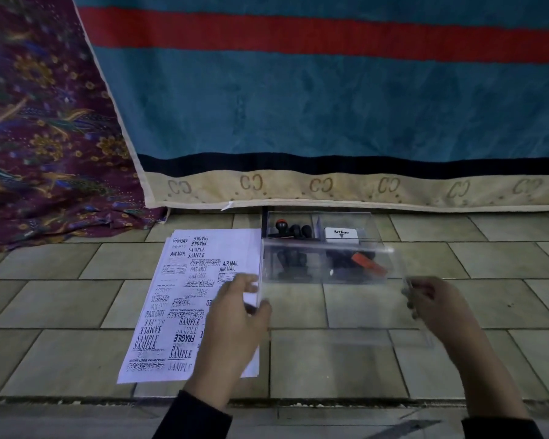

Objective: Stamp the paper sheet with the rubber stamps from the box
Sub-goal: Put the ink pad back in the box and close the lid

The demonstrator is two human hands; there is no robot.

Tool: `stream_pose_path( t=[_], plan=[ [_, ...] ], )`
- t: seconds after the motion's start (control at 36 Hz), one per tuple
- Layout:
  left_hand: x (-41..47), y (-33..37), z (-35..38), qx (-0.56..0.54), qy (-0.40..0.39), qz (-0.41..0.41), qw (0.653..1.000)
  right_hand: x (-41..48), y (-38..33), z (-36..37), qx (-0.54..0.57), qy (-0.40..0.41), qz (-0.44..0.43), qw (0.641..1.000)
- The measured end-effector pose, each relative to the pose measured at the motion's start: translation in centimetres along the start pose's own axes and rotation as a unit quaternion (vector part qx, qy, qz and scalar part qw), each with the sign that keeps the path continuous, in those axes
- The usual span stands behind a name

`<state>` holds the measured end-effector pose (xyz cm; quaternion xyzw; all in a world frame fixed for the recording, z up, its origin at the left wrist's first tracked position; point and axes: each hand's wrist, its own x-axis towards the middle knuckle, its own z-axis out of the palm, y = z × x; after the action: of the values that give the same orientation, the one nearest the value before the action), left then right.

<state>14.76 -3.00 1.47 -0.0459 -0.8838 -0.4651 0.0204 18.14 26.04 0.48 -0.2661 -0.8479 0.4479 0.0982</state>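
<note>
Floor (76, 299): tiled, paper sheet (184, 299) beside box (366, 223).
My left hand (235, 312): fingers pinch clear lid (330, 305).
My right hand (431, 302): likewise.

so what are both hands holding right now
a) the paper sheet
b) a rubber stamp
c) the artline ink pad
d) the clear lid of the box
d, the left hand and right hand each pinch a side edge of the clear lid, near the front of the open box

Sheet (184, 280): SAMPLE, FRAGILE, AIR MAIL, FAX OUT. Wht case (341, 236): Artline. Blanket hem (320, 185): CC.
</note>
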Motion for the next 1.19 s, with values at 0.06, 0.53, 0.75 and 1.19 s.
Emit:
stream_pose_path(
  t=[0.06, 0.53, 0.75, 1.19],
  plan=[
    [2.2, 0.5, -0.3, -0.037, 0.003, -0.010, 0.999, 1.4, -1.4, 0.0, 0.050, 0.008, -0.024, 0.998],
    [12.8, -0.2, 3.3, -0.018, 0.006, -0.073, 0.997, 12.5, -3.2, 3.6, -0.116, 0.043, -0.024, 0.992],
    [13.7, -0.5, 3.1, -0.043, -0.007, -0.093, 0.995, 13.0, -3.1, 3.6, -0.142, 0.033, -0.030, 0.989],
    [13.7, -0.6, 3.7, -0.070, 0.011, -0.118, 0.991, 13.0, -2.9, 4.0, -0.132, 0.056, -0.013, 0.990]
  ],
)
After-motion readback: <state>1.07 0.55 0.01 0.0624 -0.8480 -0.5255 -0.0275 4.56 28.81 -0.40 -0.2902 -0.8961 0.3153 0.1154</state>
